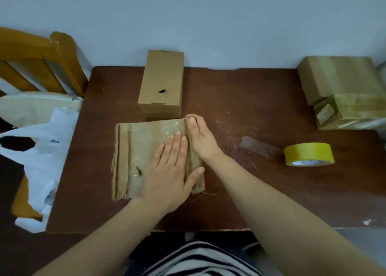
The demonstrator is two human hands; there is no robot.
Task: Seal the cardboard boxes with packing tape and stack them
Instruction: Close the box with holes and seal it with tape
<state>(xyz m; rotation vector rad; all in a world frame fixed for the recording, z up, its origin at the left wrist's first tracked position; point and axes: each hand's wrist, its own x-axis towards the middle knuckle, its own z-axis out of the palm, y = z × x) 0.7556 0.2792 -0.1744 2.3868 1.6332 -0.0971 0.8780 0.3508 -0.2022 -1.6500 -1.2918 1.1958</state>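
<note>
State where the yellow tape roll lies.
In the head view, the yellow tape roll lies on the table, right side, beside a loose tape strip.

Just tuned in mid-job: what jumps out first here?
Both hands are on the taped box at the middle of the table: the left hand lies flat on top, the right hand is against its right edge. A yellow tape roll lies to the right, a plain box behind, and stacked boxes far right.

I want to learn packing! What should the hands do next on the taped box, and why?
Probably slide the left hand along the tape, smoothing it. That hand lies flat on the taped box, the right hand presses its right edge, and the tape looks wrinkled.
</note>
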